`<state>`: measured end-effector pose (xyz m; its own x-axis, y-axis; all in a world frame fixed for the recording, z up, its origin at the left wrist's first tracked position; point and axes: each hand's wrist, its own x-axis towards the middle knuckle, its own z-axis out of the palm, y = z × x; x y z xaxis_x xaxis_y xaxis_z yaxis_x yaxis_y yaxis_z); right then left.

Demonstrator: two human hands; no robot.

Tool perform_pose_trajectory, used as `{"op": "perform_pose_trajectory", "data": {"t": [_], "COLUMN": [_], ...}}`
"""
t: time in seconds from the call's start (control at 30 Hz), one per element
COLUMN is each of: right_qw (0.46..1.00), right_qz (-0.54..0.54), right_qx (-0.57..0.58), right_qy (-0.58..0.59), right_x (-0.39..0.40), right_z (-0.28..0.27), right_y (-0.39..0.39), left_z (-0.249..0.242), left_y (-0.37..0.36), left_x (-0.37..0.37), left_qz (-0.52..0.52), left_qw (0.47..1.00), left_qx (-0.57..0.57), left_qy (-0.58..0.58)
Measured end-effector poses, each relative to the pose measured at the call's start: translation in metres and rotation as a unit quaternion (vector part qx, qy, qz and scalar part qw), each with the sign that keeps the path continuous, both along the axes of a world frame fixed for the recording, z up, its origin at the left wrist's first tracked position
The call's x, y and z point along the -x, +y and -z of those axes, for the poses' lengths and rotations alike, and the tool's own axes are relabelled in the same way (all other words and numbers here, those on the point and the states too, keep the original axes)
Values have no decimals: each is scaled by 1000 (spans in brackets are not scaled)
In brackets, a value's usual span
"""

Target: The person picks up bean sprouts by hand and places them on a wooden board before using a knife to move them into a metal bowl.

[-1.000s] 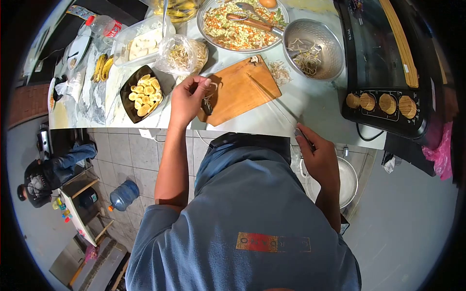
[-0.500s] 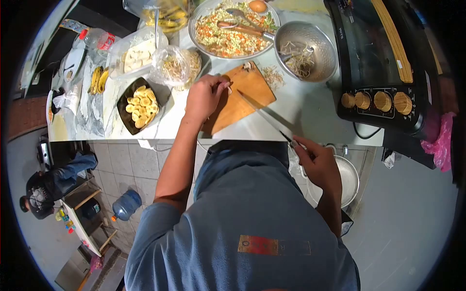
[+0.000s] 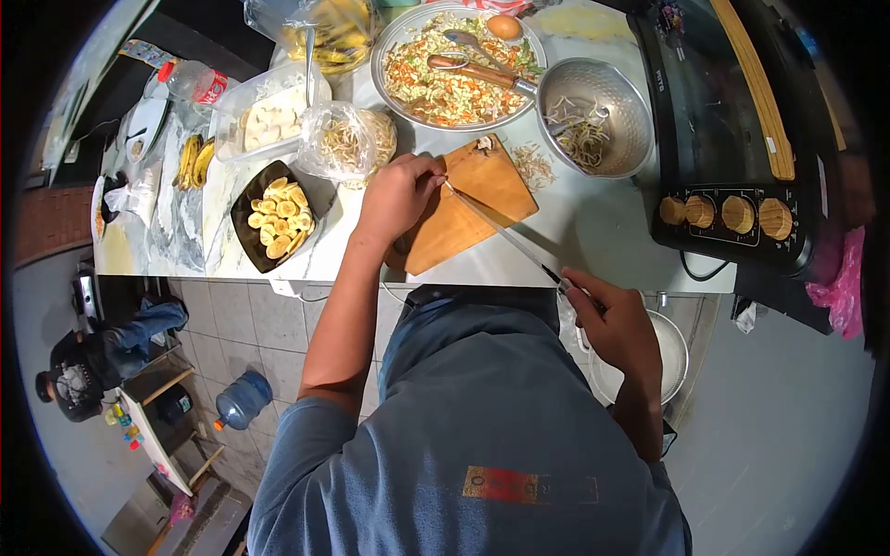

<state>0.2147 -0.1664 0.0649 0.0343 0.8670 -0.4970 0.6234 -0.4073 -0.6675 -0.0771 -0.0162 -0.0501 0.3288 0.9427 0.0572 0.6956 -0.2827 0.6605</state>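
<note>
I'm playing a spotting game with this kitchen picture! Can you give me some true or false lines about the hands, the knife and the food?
1. The right hand holds a knife. True.
2. The knife's tip points at the wooden cutting board. True.
3. The left hand is resting in the metal colander. False: it is at the cutting board's left edge, pinching something too small to tell.
4. The black dish holds sliced banana. True.
5. The egg lies on the cutting board. False: it sits on the big plate of shredded vegetables.
</note>
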Motion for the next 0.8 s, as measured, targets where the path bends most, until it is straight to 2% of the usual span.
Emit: {"op": "perform_pose_trajectory", "data": {"t": [0.8], "right_qw": [998], "right_qz": [-29], "right_qx": [4], "right_qy": [-60], "right_x": [15], "right_z": [-20], "right_y": [18], "left_z": [9], "left_y": [7], "left_x": [5], "left_qz": [8], "left_qw": [999], "left_qx": [29], "left_qy": [-43]}}
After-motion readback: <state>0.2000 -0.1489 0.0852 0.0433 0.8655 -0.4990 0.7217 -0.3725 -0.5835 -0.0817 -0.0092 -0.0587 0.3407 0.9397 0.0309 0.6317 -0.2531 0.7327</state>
